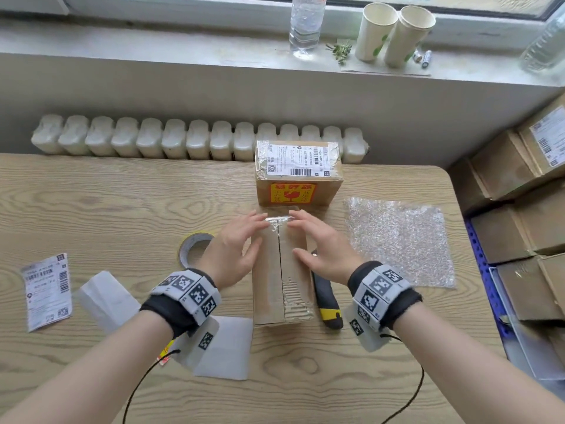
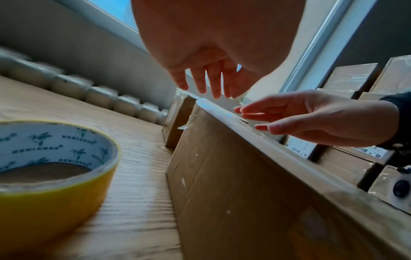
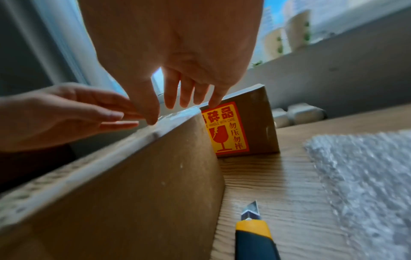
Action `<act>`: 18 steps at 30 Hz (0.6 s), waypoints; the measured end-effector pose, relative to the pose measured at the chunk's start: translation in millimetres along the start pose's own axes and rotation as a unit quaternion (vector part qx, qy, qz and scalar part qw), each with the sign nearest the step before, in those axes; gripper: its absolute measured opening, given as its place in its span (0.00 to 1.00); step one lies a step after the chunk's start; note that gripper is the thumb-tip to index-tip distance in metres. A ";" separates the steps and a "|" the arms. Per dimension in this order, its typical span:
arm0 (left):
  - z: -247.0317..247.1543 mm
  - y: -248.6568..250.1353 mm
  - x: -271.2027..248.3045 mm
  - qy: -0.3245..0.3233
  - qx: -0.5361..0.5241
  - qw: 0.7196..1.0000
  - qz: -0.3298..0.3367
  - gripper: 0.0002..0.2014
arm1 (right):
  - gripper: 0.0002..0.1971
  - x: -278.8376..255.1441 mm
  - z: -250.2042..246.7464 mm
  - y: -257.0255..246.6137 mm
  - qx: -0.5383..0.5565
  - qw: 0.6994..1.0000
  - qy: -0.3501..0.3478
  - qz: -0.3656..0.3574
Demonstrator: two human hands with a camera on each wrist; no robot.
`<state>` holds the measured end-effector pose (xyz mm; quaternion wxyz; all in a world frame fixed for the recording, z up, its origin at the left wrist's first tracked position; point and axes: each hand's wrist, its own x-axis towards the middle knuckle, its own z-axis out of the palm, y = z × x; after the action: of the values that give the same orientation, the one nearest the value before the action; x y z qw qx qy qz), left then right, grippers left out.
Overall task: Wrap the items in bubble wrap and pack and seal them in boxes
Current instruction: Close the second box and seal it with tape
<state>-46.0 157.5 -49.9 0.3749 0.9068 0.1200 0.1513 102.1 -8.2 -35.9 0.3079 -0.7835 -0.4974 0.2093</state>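
Where flaps meet, closed cardboard box (image 1: 282, 270), contents hidden.

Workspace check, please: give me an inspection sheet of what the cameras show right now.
Surface: wooden table.
Job's things: brown box under both hands, flaps shut, centre seam untaped, short tape strip across far edge; labelled box behind it; bubble wrap right; tape roll left; knife, blade out.
Clutter: shipping label, white sheets.
Grips: left hand and right hand open, fingertips at the far edge.
Cables: black cords from both wristbands.
Surroundings: radiator, windowsill with cups, stacked boxes right.
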 end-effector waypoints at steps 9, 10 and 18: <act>5.3 -2.4 28.8 -0.060 -0.006 0.996 -0.066 0.19 | 0.30 30.0 -2.7 -1.1 0.000 0.995 -0.093 0.028; 5.5 -2.2 31.8 -0.069 -0.011 0.994 -0.085 0.20 | 0.30 32.9 -4.0 -0.9 0.019 0.994 -0.102 0.046; 6.6 -24.0 38.7 -0.112 -0.089 0.965 -0.219 0.20 | 0.31 35.7 -8.3 7.5 0.138 0.971 -0.121 0.151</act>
<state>-10.3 182.6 -64.4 0.4888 0.8327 0.2589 -0.0266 127.2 19.6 -35.8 0.3157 -0.7685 -0.3730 0.4130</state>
